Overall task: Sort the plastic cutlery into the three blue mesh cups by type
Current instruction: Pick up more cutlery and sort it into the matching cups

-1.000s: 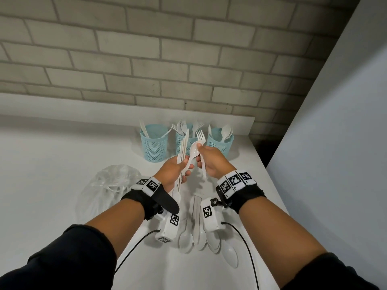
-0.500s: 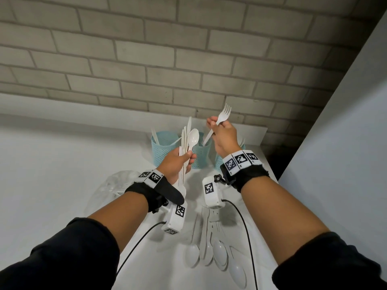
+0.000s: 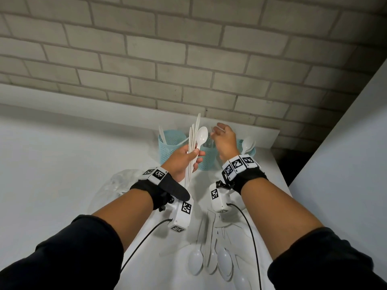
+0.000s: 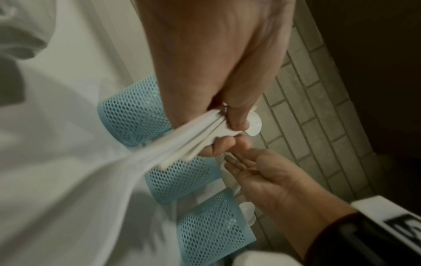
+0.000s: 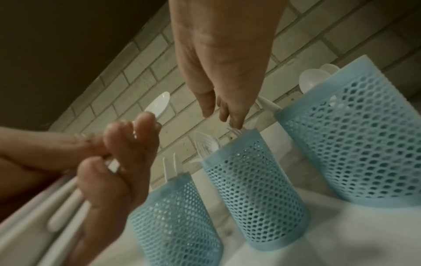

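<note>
White plastic spoon was held upright, bowl at 12 o'clock, among a cutlery bundle gripped in the left hand; the empty, slack-fingered right hand hung at its 3 o'clock, above the middle blue mesh cup, nearer for the next pick

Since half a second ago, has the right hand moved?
Yes. The right hand has dropped from above the middle cup to its rim, fingers now straight, the fork released.

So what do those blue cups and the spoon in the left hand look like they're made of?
Blue cups: likely moulded plastic, matte, with regular perforated mesh walls and solid rims. Spoon held by the left hand: white plastic with a smooth, slightly glossy bowl.
</note>
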Available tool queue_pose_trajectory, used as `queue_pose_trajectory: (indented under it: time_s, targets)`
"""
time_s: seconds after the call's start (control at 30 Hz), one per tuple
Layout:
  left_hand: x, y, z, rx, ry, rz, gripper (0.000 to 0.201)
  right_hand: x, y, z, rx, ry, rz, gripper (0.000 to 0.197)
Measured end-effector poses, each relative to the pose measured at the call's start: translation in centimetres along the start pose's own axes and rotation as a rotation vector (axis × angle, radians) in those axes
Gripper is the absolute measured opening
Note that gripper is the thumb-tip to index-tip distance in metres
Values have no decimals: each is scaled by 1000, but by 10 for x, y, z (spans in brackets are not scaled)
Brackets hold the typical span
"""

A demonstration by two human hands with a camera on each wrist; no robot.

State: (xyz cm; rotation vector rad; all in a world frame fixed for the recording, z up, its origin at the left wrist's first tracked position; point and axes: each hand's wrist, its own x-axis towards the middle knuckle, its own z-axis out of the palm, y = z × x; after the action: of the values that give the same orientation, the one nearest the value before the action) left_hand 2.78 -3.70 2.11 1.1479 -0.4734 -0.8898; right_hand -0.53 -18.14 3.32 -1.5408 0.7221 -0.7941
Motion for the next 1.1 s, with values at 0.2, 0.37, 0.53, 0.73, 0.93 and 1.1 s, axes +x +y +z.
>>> queue_pose_trajectory:
  time_s: [0.2,0.37,0.53,0.73,0.93,1.1]
  targets:
    - [0,-7,-2,-43,17,-25,10,-23,-10,1,-44,-44,-212,38]
    - [0,-8,6,-66,-33,-40,12,-34,-4,1,-234,-280,-176,30]
    - [0,-11,12,-76,-77,-64,21,-25,-14,-22,-142,-161,-123,3]
    - [2,-12,16,-117,-58,-92,7,2,-46,-66,-4,429,-294,21]
    - [8,-16,17,47,-18,-56,12,10,-29,-85,-206,544,-372,18]
    - [8,-16,14,136,-19,-58,20,15,17,-87,-587,315,-140,28]
